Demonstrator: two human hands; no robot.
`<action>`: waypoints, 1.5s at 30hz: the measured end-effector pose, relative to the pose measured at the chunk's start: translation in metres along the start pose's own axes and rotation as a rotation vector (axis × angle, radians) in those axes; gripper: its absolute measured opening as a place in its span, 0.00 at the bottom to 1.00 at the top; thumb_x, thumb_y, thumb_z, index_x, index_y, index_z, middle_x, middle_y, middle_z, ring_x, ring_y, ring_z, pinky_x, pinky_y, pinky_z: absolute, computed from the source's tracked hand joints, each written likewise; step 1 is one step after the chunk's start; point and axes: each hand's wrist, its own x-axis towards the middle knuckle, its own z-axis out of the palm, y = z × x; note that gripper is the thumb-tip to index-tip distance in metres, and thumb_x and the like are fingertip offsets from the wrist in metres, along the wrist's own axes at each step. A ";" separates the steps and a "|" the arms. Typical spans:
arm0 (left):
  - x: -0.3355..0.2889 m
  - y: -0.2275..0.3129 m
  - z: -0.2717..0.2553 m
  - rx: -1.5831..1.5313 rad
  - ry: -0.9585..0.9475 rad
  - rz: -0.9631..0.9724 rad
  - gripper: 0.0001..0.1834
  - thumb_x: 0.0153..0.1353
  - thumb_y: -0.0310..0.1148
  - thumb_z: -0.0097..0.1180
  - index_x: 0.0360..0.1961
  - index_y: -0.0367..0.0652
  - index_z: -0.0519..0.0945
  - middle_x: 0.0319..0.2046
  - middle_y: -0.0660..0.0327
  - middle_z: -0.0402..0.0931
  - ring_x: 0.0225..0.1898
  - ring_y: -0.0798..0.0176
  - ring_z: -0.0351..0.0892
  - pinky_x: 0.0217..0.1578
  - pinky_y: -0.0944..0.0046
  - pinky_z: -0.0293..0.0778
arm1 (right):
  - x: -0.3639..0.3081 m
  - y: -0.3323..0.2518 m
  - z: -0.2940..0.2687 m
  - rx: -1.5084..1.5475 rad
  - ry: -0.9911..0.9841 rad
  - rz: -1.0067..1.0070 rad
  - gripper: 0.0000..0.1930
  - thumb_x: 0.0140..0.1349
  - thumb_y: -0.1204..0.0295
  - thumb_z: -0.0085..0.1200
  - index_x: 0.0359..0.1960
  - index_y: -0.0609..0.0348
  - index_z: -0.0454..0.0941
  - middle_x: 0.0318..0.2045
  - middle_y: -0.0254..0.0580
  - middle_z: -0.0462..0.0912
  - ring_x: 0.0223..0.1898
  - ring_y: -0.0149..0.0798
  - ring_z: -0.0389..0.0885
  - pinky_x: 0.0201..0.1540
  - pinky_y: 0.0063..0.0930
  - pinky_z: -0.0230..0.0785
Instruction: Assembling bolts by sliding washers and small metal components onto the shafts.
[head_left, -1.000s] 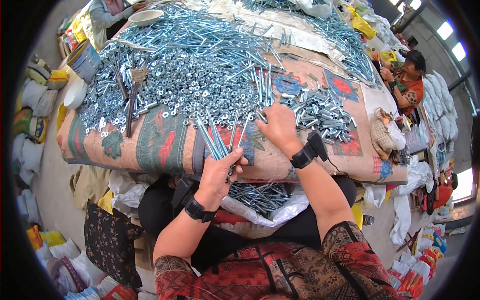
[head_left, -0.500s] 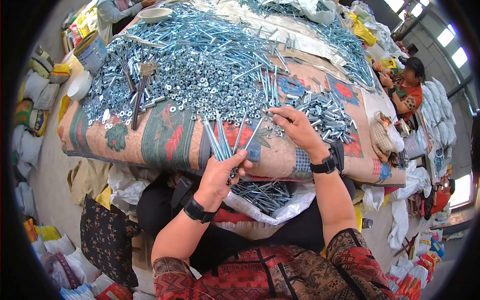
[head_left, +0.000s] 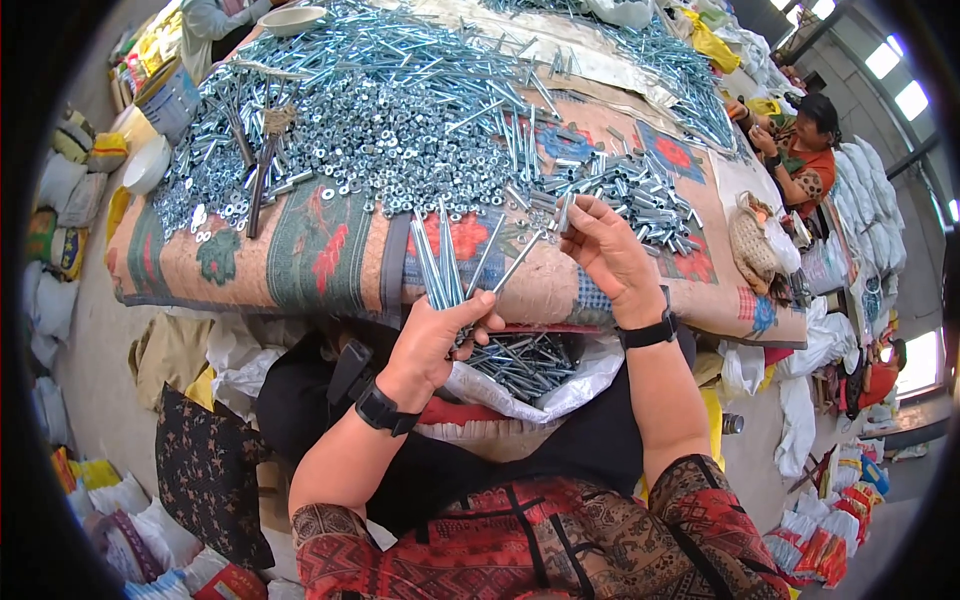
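Right hand [head_left: 605, 252]: right of centre in frame, thumb and fingertips pinching one sleeve [head_left: 566, 213], small, metal, long axis close to upright.

Left hand [head_left: 437, 335]: lower and nearer frame centre, closed around a bundle of rods [head_left: 432, 262], mostly aimed at upper edge of frame, fanned at the tips.

Outermost rod [head_left: 520, 262]: held at left hand's thumb side, long axis slanting from lower left to upper right; free tip just beside sleeve, at its lower left. Axes at an angle, not in line. Contact with right hand's fingers: cannot tell.

Next outward: sleeve heap [head_left: 635, 200], above and right of right hand, on cloth-covered counter [head_left: 545, 300]; nut heap [head_left: 420, 150], upper centre, beyond both hands.

Below, lower centre: white sack [head_left: 592, 382], open, holding dark metal pieces [head_left: 515, 365].
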 end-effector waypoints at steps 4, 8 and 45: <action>-0.002 -0.004 0.000 0.005 -0.005 -0.002 0.10 0.59 0.36 0.61 0.36 0.44 0.77 0.25 0.61 0.80 0.21 0.74 0.73 0.16 0.76 0.57 | -0.011 0.005 0.011 -0.101 0.007 -0.003 0.07 0.62 0.73 0.56 0.41 0.56 0.75 0.34 0.34 0.82 0.35 0.31 0.81 0.40 0.25 0.74; -0.003 -0.005 -0.003 0.028 -0.022 -0.008 0.10 0.59 0.36 0.61 0.37 0.43 0.78 0.26 0.61 0.80 0.22 0.74 0.73 0.16 0.75 0.58 | -0.020 0.006 0.022 -0.207 -0.037 0.015 0.10 0.61 0.73 0.56 0.43 0.58 0.75 0.34 0.36 0.82 0.34 0.32 0.82 0.38 0.22 0.76; 0.005 -0.005 -0.020 -0.173 0.130 0.017 0.09 0.62 0.34 0.57 0.39 0.41 0.76 0.28 0.63 0.75 0.24 0.73 0.71 0.17 0.75 0.60 | 0.001 0.017 -0.032 -1.250 0.519 -0.448 0.05 0.52 0.73 0.60 0.30 0.60 0.82 0.26 0.42 0.82 0.26 0.35 0.80 0.32 0.27 0.71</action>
